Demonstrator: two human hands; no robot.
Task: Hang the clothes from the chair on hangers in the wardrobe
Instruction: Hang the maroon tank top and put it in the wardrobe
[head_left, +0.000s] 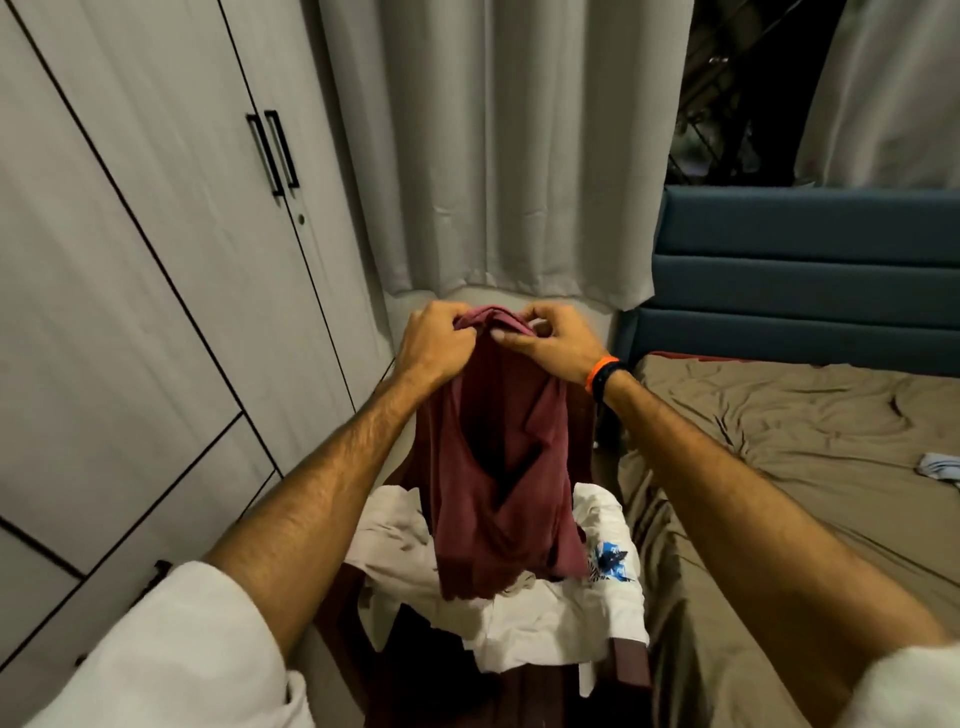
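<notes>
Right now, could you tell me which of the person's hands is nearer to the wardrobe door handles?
Left. The left hand grips the maroon shirt on the side towards the wardrobe door handles; the right hand holds the shirt's other side, farther away towards the bed.

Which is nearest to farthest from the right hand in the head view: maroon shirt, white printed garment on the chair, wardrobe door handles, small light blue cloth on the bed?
1. Maroon shirt: gripped by the right hand.
2. White printed garment: below, on the chair.
3. Black wardrobe door handles and small light blue cloth, on opposite sides: too close to call.
</notes>
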